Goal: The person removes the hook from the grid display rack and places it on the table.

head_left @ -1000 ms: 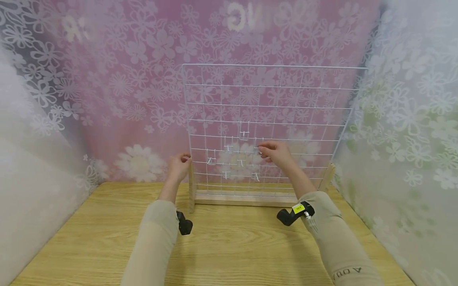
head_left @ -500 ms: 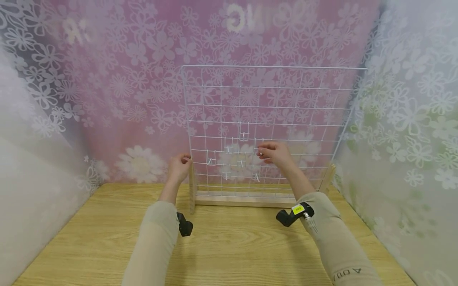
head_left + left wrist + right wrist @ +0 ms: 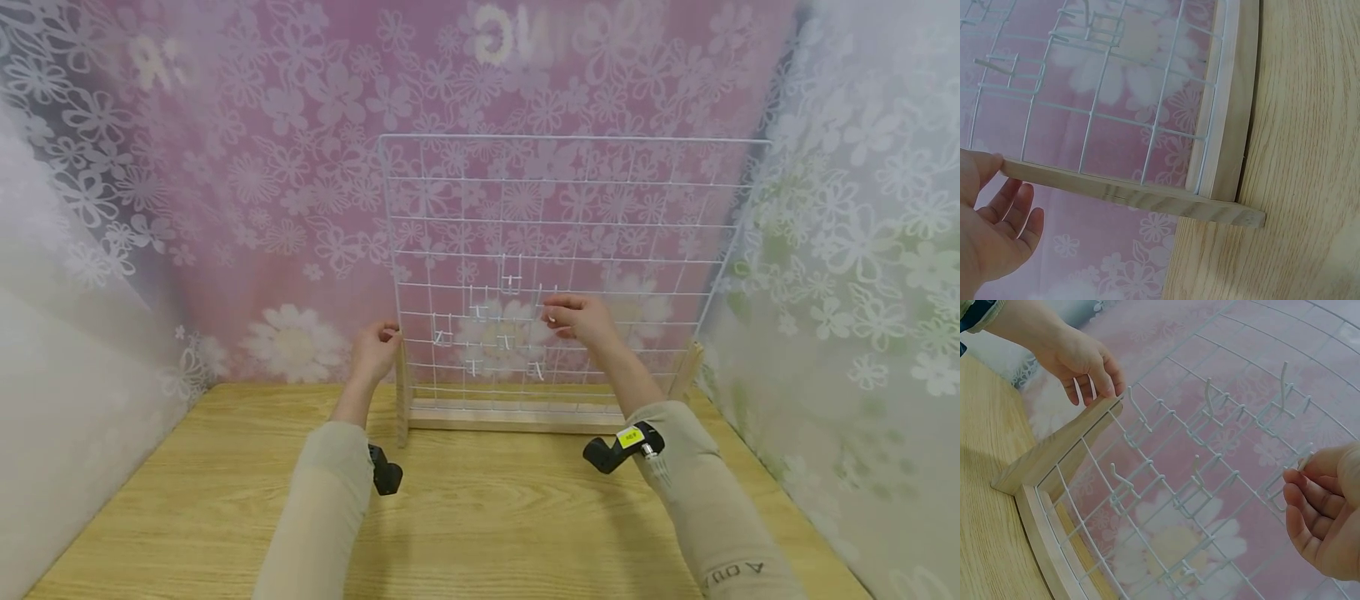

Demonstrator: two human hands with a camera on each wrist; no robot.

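Observation:
A white wire grid panel point(image 3: 622, 223) stands upright in a wooden base point(image 3: 517, 421). My left hand point(image 3: 377, 352) pinches the top of the left wooden side post point(image 3: 1116, 192) between thumb and fingers, beside the grid's edge. Thumb and forefinger of my right hand point(image 3: 583, 323) pinch the prong of a white wire hook point(image 3: 1275, 495) at the front of the panel. That hook's wire frame lies right at the grid wires, partly hidden by the fingers. Several similar hooks hang on the grid, among them an upper hook point(image 3: 511, 283) and a left hook point(image 3: 442, 337).
Under the stand is a wood-grain table point(image 3: 465, 517). Behind it hangs a pink flowered curtain point(image 3: 225, 208), with a pale flowered curtain point(image 3: 862, 333) on the right side. Black wrist cameras, such as the right camera point(image 3: 600, 454), stick out from both sleeves.
My right hand has shifted slightly to the right with the hook, whose upper wires stand a little higher against the grid. My left hand stays on the post.

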